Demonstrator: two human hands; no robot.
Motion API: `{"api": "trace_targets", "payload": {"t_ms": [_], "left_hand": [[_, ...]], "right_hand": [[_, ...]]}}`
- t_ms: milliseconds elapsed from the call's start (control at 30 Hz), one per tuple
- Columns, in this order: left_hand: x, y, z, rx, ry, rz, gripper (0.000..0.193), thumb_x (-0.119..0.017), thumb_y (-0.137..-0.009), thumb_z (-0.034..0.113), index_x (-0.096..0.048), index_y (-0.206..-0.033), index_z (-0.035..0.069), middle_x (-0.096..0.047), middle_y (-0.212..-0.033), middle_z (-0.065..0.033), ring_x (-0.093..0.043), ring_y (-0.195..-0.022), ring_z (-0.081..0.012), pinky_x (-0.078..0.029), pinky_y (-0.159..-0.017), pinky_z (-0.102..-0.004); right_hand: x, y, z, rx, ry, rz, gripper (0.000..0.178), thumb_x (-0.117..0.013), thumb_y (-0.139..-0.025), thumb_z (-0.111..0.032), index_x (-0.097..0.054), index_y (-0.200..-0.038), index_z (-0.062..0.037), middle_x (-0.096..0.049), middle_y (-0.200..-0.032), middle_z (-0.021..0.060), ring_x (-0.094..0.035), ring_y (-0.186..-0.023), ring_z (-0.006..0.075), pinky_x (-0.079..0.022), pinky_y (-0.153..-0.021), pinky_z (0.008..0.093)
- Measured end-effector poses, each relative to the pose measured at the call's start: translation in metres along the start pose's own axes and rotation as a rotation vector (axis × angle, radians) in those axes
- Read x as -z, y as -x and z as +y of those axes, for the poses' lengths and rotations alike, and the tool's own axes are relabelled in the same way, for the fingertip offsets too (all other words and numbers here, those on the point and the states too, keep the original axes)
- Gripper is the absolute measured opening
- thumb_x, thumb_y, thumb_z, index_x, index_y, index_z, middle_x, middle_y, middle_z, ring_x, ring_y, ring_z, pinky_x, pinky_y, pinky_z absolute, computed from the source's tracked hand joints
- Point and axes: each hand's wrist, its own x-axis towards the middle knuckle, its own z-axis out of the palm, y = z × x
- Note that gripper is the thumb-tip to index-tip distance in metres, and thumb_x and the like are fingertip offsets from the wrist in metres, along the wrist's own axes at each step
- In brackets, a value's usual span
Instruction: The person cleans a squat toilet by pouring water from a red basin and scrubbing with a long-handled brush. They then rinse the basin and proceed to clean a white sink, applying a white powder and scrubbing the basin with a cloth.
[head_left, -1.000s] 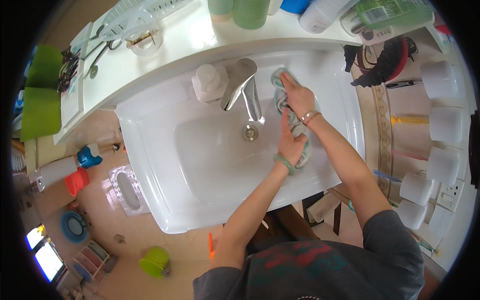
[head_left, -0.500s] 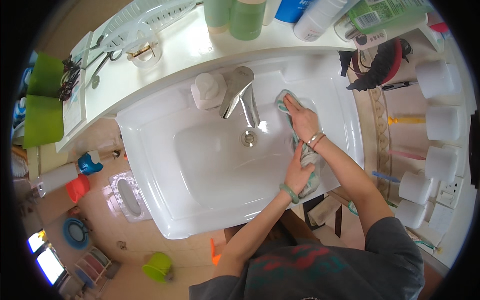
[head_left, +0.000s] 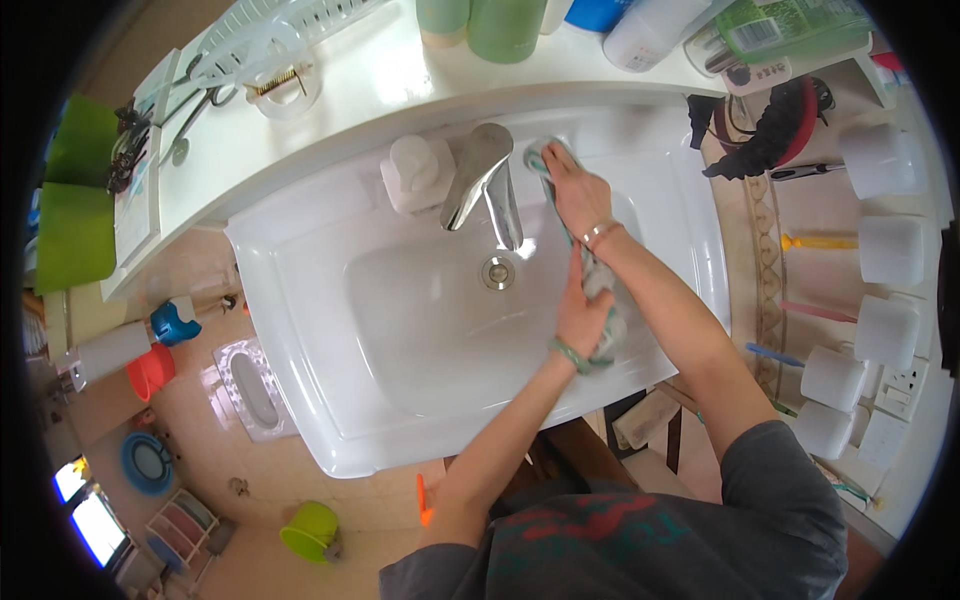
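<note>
My right hand (head_left: 572,190) presses a grey-green cloth (head_left: 602,282) onto the sink's back ledge, just right of the chrome faucet (head_left: 483,185). The cloth trails down the right slope of the white basin (head_left: 330,400). My left hand (head_left: 585,318) holds its lower end near the basin's right rim. A bracelet sits on each wrist. The drain (head_left: 497,271) lies left of my hands, under the spout.
A white soap dispenser (head_left: 412,172) stands left of the faucet. Green and white bottles (head_left: 505,25) line the counter behind. Scissors (head_left: 190,120) and a comb dish (head_left: 283,88) lie back left. White cups (head_left: 885,250) hang on the right wall. A squat toilet (head_left: 255,385) and green pot (head_left: 308,530) are on the floor.
My right hand has slid the cloth up from the basin's right side to the back ledge beside the faucet. My left hand has stayed on the cloth's lower end.
</note>
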Motion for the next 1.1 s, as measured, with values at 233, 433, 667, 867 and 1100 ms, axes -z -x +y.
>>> {"api": "trace_targets", "payload": {"t_ms": [233, 433, 667, 867, 1100], "left_hand": [[0.009, 0.034, -0.031, 0.000, -0.199, -0.039, 0.079, -0.058, -0.076, 0.010, -0.020, -0.145, 0.000, -0.041, -0.138, -0.0166, -0.039, -0.129, -0.0245, -0.031, -0.105, -0.0311], [0.011, 0.007, 0.025, 0.075, 0.063, -0.056, 0.074, -0.052, -0.078, 0.005, -0.022, -0.145, 0.004, -0.048, -0.131, -0.0141, -0.047, -0.120, -0.0219, -0.036, -0.100, -0.0312], [0.009, 0.012, -0.007, -0.054, -0.090, 0.002, 0.076, -0.053, -0.076, 0.003, -0.022, -0.145, 0.003, -0.052, -0.123, -0.0107, -0.053, -0.098, -0.0153, -0.045, -0.085, -0.0281], [0.022, 0.034, -0.025, -0.021, -0.193, 0.009, 0.076, -0.055, -0.076, 0.007, -0.023, -0.145, 0.003, -0.051, -0.126, -0.0123, -0.050, -0.110, -0.0171, -0.040, -0.093, -0.0262], [0.016, 0.009, 0.029, 0.060, 0.045, -0.056, 0.077, -0.055, -0.077, 0.007, -0.021, -0.146, 0.004, -0.049, -0.128, -0.0135, -0.050, -0.112, -0.0199, -0.040, -0.094, -0.0278]], "right_hand": [[0.004, 0.053, -0.009, 0.012, 0.015, -0.060, 0.038, -0.050, -0.080, -0.004, -0.054, -0.118, -0.0074, -0.052, -0.130, 0.0039, -0.063, -0.073, 0.0280, -0.051, -0.059, 0.0392], [-0.007, 0.013, -0.005, -0.050, 0.042, -0.016, 0.039, -0.052, -0.079, -0.005, -0.054, -0.118, -0.0083, -0.053, -0.129, 0.0018, -0.063, -0.070, 0.0287, -0.051, -0.058, 0.0389], [-0.003, 0.012, -0.010, -0.022, 0.060, 0.021, 0.040, -0.049, -0.078, -0.001, -0.054, -0.118, -0.0071, -0.054, -0.128, 0.0058, -0.064, -0.070, 0.0279, -0.052, -0.060, 0.0390], [-0.007, 0.050, -0.022, -0.002, 0.014, -0.020, 0.039, -0.049, -0.080, -0.003, -0.053, -0.118, -0.0063, -0.054, -0.128, 0.0059, -0.065, -0.073, 0.0265, -0.051, -0.062, 0.0397], [-0.006, 0.009, -0.005, -0.034, 0.064, 0.023, 0.041, -0.049, -0.080, -0.003, -0.049, -0.121, -0.0054, -0.053, -0.128, 0.0038, -0.063, -0.069, 0.0286, -0.051, -0.059, 0.0403]]}}
